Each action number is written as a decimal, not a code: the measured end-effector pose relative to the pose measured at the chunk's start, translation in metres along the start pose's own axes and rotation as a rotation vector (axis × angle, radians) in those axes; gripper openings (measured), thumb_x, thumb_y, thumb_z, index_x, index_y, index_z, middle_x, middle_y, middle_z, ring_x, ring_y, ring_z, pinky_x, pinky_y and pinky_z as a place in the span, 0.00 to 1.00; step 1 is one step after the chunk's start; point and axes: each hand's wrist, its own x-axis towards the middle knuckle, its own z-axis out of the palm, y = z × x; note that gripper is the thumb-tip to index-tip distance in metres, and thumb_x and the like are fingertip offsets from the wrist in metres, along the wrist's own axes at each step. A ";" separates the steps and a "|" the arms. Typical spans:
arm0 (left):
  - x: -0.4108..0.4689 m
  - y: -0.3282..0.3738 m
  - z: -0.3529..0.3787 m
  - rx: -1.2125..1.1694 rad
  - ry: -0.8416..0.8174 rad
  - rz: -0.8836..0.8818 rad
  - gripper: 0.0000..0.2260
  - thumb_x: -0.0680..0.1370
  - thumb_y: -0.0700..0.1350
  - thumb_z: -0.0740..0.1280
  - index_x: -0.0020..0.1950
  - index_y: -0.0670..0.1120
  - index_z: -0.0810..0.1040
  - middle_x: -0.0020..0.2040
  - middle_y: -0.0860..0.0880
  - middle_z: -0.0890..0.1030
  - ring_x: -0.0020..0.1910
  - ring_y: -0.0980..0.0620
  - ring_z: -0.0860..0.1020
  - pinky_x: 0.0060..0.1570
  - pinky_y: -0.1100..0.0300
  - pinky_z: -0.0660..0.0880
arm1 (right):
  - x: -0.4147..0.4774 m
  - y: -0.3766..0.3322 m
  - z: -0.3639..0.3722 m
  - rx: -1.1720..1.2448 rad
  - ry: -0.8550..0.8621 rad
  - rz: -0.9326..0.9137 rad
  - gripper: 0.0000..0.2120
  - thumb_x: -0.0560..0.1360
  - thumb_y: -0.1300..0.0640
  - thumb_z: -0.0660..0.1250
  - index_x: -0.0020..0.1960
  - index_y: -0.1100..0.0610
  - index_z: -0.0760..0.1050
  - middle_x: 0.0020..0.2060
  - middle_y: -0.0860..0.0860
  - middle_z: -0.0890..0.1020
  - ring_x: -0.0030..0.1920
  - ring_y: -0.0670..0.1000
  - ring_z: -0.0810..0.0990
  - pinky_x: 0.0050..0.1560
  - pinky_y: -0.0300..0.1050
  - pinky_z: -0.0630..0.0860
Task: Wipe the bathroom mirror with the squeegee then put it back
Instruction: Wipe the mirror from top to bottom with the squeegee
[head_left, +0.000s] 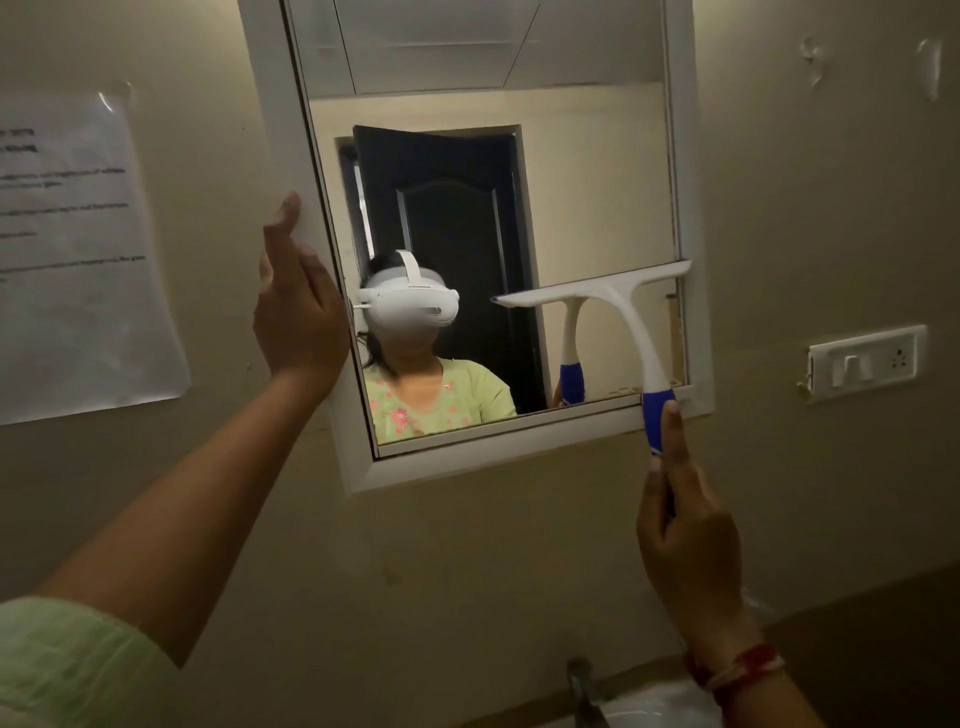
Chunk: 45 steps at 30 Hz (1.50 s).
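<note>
The mirror hangs on the wall in a white frame. A white squeegee with a blue grip has its blade lying across the glass at the lower right, its right end at the frame's inner edge. My right hand grips the blue end of its handle below the frame's bottom right corner. My left hand rests flat with straight fingers against the frame's left side. The glass reflects a person in a white headset and a dark door.
A paper notice is stuck on the wall left of the mirror. A switch and socket plate sits on the wall to the right. A tap and a white basin edge lie below at the bottom.
</note>
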 end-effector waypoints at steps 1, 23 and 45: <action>0.000 0.000 0.000 0.006 -0.002 0.005 0.16 0.81 0.41 0.51 0.70 0.43 0.64 0.67 0.47 0.72 0.54 0.53 0.73 0.45 0.73 0.62 | -0.003 0.000 0.000 0.002 -0.005 0.005 0.25 0.79 0.46 0.47 0.74 0.51 0.50 0.37 0.50 0.71 0.26 0.42 0.68 0.28 0.31 0.66; 0.000 0.001 0.001 0.019 -0.003 0.002 0.17 0.81 0.40 0.51 0.70 0.42 0.63 0.69 0.49 0.70 0.62 0.51 0.73 0.46 0.87 0.57 | -0.059 0.008 -0.021 -0.016 -0.182 0.121 0.26 0.76 0.56 0.53 0.73 0.58 0.54 0.34 0.47 0.68 0.24 0.39 0.63 0.23 0.26 0.60; -0.001 0.002 0.001 0.025 0.005 -0.039 0.18 0.81 0.41 0.50 0.70 0.42 0.63 0.68 0.48 0.71 0.44 0.74 0.68 0.43 0.87 0.57 | -0.087 0.001 -0.036 -0.044 -0.199 0.174 0.25 0.79 0.53 0.56 0.74 0.54 0.53 0.34 0.48 0.71 0.25 0.41 0.68 0.24 0.27 0.61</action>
